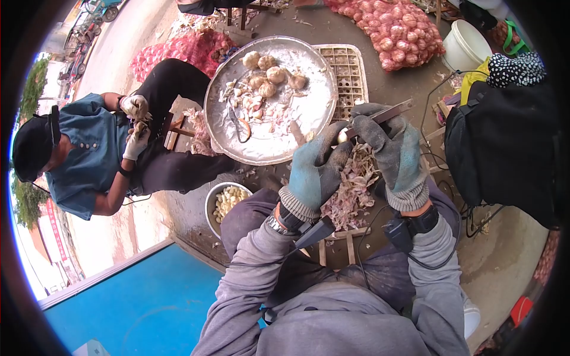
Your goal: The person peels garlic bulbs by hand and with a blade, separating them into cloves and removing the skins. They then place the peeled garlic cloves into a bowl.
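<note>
Both my hands wear blue-grey work gloves and are raised at the right of a round metal tray (270,149). Between the fingertips of my left hand (319,163) is a small pale garlic clove (342,136). My right hand (392,154) is closed around a knife (396,111), its blade pointing up to the right, its other end close to the clove. Whole garlic bulbs (275,75), loose cloves and a curved dark-handled tool (243,129) lie on the tray. Below my hands is a heap of garlic skins (350,199).
A co-worker (89,142) in white gloves sits at the left. A bowl of peeled cloves (229,202) stands near my left knee. Around are a plastic crate (350,74), net sacks of garlic (404,35), a white bucket (466,47), a black bag (504,148) and a blue panel (154,302).
</note>
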The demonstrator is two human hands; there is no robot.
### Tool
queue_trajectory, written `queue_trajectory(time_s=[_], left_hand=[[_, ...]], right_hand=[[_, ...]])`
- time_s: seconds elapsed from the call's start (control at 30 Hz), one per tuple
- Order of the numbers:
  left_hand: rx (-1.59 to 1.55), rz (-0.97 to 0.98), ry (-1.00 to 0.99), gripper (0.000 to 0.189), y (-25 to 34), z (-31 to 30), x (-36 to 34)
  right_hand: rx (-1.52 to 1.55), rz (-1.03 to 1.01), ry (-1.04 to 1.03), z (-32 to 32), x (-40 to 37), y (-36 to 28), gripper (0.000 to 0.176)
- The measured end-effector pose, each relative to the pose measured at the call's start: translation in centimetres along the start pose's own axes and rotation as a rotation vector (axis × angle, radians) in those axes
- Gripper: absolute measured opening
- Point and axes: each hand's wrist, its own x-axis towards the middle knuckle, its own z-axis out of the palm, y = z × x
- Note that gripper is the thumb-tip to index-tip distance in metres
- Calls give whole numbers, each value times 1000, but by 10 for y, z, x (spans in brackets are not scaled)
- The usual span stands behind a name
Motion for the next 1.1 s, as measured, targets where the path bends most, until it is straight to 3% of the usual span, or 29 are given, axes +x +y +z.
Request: queue_trajectory(time_s=[0.07, 0.13, 0.23, 0.27, 0.33, 0.4, 0.47, 0.5, 0.63, 0.67, 0.73, 0.83, 0.97, 1.03, 1.1], left_hand=[[-28, 18, 7, 32, -2, 1, 0], [-55, 34, 10, 32, -1, 0, 0], [-106, 14, -25, 36, 7, -5, 0], [-162, -86, -58, 35, 8, -5, 0], [-217, -186, -91, 34, 15, -11, 2], [-459, -437, -142, 33, 23, -18, 5], [-507, -391, -90, 33, 15, -13, 7], [-555, -344, -38, 33, 13, -12, 8], [-460, -381, -93, 32, 20, -16, 7], [-459, -381, -94, 32, 20, -17, 6], [-487, -345, -150, 31, 20, -18, 6], [-492, -376, -139, 30, 20, -16, 7], [-446, -336, -85, 29, 16, -11, 11], [-519, -393, -68, 28, 20, -13, 11], [-501, -398, -60, 27, 18, -11, 11]], right_hand=[[-22, -8, 1, 0, 0, 2, 22], [378, 119, -46, -6, 2, 7, 23], [175, 76, -59, -7, 2, 2, 27], [174, 77, -59, -10, 3, 5, 27], [561, 158, -98, -19, 6, 14, 28], [532, 127, -113, -17, 5, 11, 27], [503, 97, -127, -15, 3, 7, 26], [343, 70, -119, -15, 3, 6, 26], [33, 22, -113, -14, 1, 0, 28], [34, 22, -113, -16, 2, 1, 28], [325, 141, -174, -21, 6, 3, 30], [78, 100, -130, -20, 2, -5, 33], [166, 87, -87, -23, 3, 1, 35], [418, 134, -61, -24, 3, 6, 35], [285, 139, -20, -23, 4, 3, 36]])
